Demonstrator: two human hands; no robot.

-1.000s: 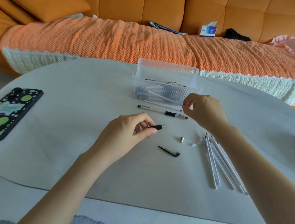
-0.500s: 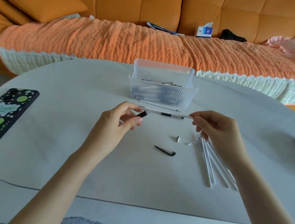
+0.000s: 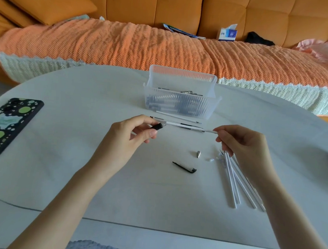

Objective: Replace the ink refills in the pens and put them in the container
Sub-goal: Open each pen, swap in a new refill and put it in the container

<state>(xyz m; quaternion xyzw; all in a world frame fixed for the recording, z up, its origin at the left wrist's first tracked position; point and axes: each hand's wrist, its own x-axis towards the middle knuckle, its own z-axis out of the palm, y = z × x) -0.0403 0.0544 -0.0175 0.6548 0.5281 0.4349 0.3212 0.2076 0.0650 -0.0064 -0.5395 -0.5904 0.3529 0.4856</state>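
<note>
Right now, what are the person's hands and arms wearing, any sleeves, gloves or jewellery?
Both are bare. The left hand and right hand carry no gloves, rings or watch, and the forearms show no sleeve up to the picture's lower edge.

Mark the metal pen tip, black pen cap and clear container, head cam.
metal pen tip (image 3: 198,154), head view, middle of the cone.
black pen cap (image 3: 184,167), head view, midway along its length.
clear container (image 3: 180,104), head view, ribbed front wall.
</note>
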